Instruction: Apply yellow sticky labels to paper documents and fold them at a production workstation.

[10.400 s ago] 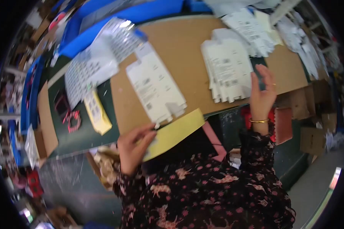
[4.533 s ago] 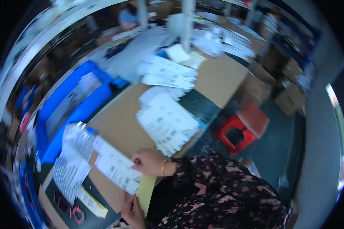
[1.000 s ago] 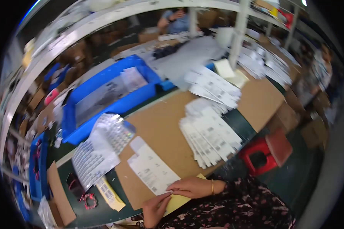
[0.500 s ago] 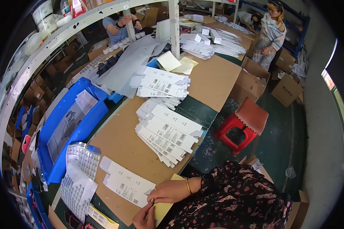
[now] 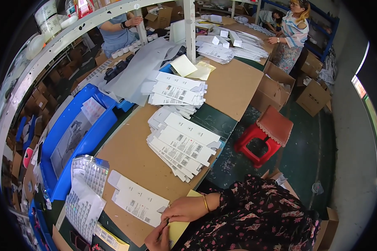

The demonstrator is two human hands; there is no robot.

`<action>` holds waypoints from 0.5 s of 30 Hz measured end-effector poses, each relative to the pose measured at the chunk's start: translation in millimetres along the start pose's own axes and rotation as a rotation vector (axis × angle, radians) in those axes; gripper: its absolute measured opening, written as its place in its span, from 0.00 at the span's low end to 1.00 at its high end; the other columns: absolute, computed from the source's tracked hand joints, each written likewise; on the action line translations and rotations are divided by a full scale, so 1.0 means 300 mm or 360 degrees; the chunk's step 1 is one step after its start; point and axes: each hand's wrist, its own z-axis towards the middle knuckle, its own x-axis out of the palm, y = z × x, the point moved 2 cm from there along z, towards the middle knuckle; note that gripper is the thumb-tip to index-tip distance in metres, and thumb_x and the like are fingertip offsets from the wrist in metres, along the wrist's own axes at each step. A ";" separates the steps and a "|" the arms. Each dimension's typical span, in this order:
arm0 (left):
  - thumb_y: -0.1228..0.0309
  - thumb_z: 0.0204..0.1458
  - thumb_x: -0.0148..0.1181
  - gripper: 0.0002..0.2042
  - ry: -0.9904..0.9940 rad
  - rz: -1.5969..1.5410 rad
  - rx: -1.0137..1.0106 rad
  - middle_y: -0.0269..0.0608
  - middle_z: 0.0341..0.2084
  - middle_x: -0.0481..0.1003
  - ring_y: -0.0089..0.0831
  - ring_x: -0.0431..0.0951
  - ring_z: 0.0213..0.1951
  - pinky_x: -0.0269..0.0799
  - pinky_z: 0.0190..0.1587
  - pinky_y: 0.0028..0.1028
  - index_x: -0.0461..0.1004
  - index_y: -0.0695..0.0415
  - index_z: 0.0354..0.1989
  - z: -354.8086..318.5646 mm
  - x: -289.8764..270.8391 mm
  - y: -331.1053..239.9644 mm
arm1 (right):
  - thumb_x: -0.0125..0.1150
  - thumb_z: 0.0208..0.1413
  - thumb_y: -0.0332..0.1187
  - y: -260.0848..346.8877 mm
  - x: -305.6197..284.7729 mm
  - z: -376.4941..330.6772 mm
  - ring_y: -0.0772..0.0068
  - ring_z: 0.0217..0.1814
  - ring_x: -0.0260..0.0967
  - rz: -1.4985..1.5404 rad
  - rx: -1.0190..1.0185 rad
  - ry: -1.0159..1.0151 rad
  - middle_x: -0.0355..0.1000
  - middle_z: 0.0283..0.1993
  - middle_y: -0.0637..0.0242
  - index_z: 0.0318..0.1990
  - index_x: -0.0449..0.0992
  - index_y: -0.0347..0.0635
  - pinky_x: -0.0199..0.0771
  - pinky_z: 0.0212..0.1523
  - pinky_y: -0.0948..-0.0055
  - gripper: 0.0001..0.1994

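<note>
- Left hand [image 5: 158,237], at the lower centre edge of the frame, has its fingers bent at the yellow paper sheet [image 5: 179,231]; I cannot tell whether they close on anything.
- Right hand [image 5: 186,209], with a gold bangle [image 5: 206,203] on its wrist, meets it from the right, fingers curled down and together; whatever they may pinch is hidden.
- Yellow paper sheet lies partly under both hands; it looks light, limp and easily creased, best taken by an edge.
- Flat white folding carton [image 5: 139,199] lies unfolded at lower centre, its near end beside the right hand. Probably thin card: light, fairly stiff, a little slick, quick to bend at the flaps, so the long plain edges should make the safer hold.
- Its face carries small black text lines, square codes and a red dot, too small to read surely.
- Silvery-white sticker sheets [image 5: 87,194], at lower left, show rows of little printed marks; likely floppy.
- Fanned stack of flat white cartons [image 5: 184,144], mid-frame, bears similar print and would probably slide apart if lifted carelessly.
- Farther up, a second pile of white cartons [image 5: 176,90] has black print and codes, likewise unclear.
</note>
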 end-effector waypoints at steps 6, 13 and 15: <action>0.77 0.66 0.65 0.08 -0.0105 -0.0039 0.0034 0.47 0.37 0.87 0.30 0.85 0.37 0.79 0.43 0.29 0.84 0.68 0.49 0.007 -0.012 -0.025 | 0.56 0.73 0.37 0.046 -0.022 -0.014 0.41 0.47 0.77 0.0000 -0.0010 -0.0062 0.80 0.43 0.52 0.54 0.78 0.44 0.75 0.47 0.50 0.11; 0.77 0.60 0.71 0.10 -0.0109 -0.0153 -0.0224 0.48 0.38 0.88 0.28 0.87 0.39 0.81 0.46 0.26 0.86 0.66 0.48 0.014 0.017 -0.004 | 0.56 0.74 0.38 0.023 -0.047 0.000 0.42 0.47 0.77 -0.0016 0.0001 -0.0078 0.80 0.45 0.52 0.55 0.78 0.45 0.75 0.47 0.50 0.11; 0.74 0.61 0.71 0.10 -0.0127 -0.0138 -0.0178 0.48 0.38 0.88 0.33 0.88 0.38 0.81 0.44 0.28 0.86 0.63 0.49 0.009 0.010 0.012 | 0.58 0.73 0.39 0.022 -0.050 0.018 0.43 0.49 0.78 0.0013 0.0024 0.0038 0.81 0.47 0.53 0.56 0.78 0.45 0.77 0.49 0.52 0.12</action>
